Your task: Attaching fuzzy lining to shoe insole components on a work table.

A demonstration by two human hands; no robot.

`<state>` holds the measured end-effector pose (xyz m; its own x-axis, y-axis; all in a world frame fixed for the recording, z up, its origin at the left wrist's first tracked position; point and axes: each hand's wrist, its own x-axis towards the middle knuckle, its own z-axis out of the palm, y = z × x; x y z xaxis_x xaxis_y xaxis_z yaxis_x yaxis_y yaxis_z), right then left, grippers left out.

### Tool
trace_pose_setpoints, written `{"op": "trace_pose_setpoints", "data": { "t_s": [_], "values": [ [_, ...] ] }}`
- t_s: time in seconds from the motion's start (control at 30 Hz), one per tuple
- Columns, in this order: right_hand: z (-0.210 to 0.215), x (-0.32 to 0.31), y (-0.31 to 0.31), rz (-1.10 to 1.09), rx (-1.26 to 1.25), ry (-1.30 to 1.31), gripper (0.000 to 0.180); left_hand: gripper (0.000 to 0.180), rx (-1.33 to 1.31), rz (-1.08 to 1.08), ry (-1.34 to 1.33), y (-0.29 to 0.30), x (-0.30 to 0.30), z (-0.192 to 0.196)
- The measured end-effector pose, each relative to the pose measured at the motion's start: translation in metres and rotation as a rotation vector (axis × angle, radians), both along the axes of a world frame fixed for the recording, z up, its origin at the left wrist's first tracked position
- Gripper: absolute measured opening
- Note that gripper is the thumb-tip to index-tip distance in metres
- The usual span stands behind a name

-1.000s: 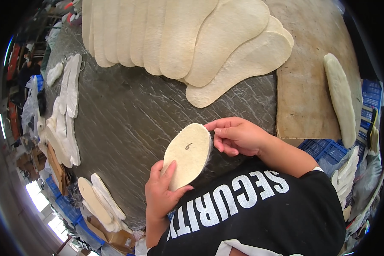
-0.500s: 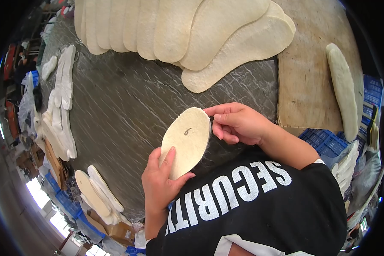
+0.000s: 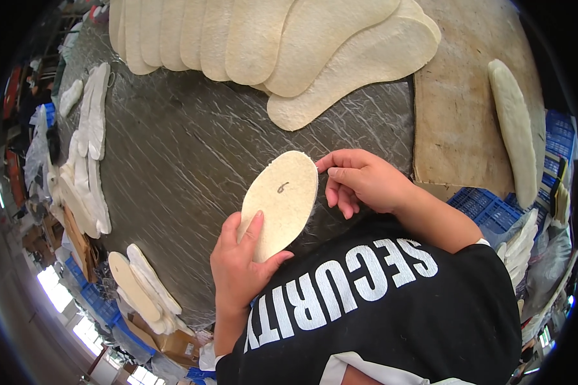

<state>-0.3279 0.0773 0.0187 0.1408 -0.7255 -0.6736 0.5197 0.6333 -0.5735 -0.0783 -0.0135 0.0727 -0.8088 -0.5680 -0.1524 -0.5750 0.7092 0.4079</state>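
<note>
A cream, felt-like insole is tilted up in front of my chest, with a small dark mark on its face. My left hand grips its lower left end, the thumb lying across the face. Whether more layers sit behind it I cannot tell. At its upper right edge, my right hand touches the rim with the index fingertip. The other fingers of that hand hang loosely bent and apart, holding nothing. Beyond both hands, a fanned row of similar insoles lies overlapping on the dark table.
A wooden board covers the table's right side, bearing a pale stack of insoles. White gloves lie along the left edge, with more insoles at the lower left. Blue crates stand below the table on the right.
My right hand's fingers have loosened and spread slightly, while the index fingertip stays at the insole's edge. My left hand keeps its grip. The whole view has shifted slightly.
</note>
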Motion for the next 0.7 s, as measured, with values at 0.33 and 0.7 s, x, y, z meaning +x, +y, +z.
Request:
{"op": "trace_pose_setpoints", "data": {
  "t_s": [0.33, 0.7],
  "values": [
    [-0.0050, 0.0039, 0.0012, -0.013, -0.053, -0.052, 0.026, 0.077, 0.007, 0.000, -0.021, 0.0005, -0.0035, 0.0001],
    [0.0026, 0.0085, -0.0002, 0.044, -0.061, 0.206, 0.015, 0.078, -0.027, -0.022, -0.003, 0.0068, -0.0070, -0.0047]
  ]
}}
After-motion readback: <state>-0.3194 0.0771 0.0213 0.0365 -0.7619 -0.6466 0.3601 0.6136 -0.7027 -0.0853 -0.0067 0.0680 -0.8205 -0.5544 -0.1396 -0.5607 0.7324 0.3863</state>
